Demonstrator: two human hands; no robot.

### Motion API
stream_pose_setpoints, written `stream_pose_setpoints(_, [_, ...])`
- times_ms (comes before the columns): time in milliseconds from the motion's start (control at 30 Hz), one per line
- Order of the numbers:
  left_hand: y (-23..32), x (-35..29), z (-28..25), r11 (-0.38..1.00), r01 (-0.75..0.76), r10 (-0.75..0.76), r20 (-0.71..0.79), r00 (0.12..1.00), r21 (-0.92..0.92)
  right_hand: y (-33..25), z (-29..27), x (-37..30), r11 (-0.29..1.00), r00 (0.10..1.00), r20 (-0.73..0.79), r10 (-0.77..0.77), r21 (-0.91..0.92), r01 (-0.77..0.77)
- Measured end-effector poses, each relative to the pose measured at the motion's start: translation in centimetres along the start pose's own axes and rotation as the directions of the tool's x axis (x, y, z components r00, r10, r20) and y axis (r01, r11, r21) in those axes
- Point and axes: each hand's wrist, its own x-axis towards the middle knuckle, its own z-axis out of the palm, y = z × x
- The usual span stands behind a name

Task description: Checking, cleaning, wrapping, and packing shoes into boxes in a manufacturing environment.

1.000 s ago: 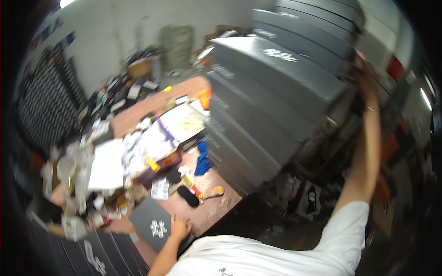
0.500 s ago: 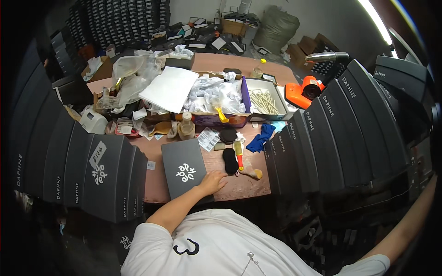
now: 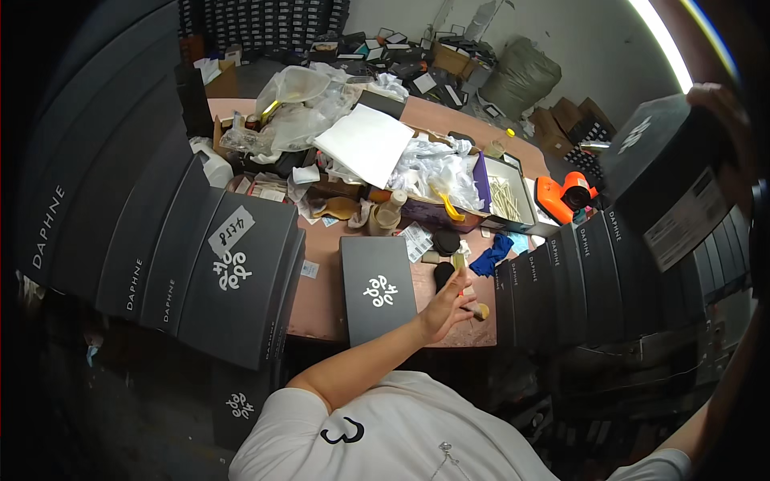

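My left hand [image 3: 447, 309] is over the table's near right part, fingers stretched out and apart with nothing in them. Under and beside it lie a black oval pad [image 3: 443, 275], partly hidden, and a brush with a yellowish head [image 3: 459, 261]. To its left a closed dark grey shoebox [image 3: 361, 301] with a white logo lies flat. At the upper right my right hand [image 3: 722, 120] grips another dark grey shoebox [image 3: 642, 152], held tilted in the air above a row of boxes. A white label shows on the held box's side.
Dark shoeboxes [image 3: 180, 272] stand in a row at left, more [image 3: 573, 280] at right. Farther back are a purple-edged box [image 3: 484, 180] of white paper, a tray of thin sticks [image 3: 525, 188], an orange device [image 3: 553, 196], a bottle [image 3: 388, 215] and a blue cloth [image 3: 491, 255].
My right hand, out of view before, now shows at the upper right with a shoebox. My left hand has lifted off the table beside the flat shoebox. The whole view has shifted.
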Motion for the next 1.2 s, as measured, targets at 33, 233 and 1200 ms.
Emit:
stream_pose_setpoints(33, [1.6,-2.1,-1.3,0.999,0.03,-0.031,-0.026,0.999,-0.041,-1.4,2.1,1.0,0.993,0.995,-0.089,-0.049,0.104,0.058])
stream_pose_setpoints(233, [5.5,-9.0,-5.4,0.91,-0.256,0.194,-0.211,0.958,-0.327,-18.0,14.3,3.4,0.582,0.976,-0.157,-0.151,0.784,0.217])
stream_pose_setpoints(1200, [7.3,-11.6,-11.2,0.326,-0.151,0.814,-0.196,0.547,0.933,-31.4,34.4,1.7,-0.888,0.824,0.45,0.343,0.443,0.127])
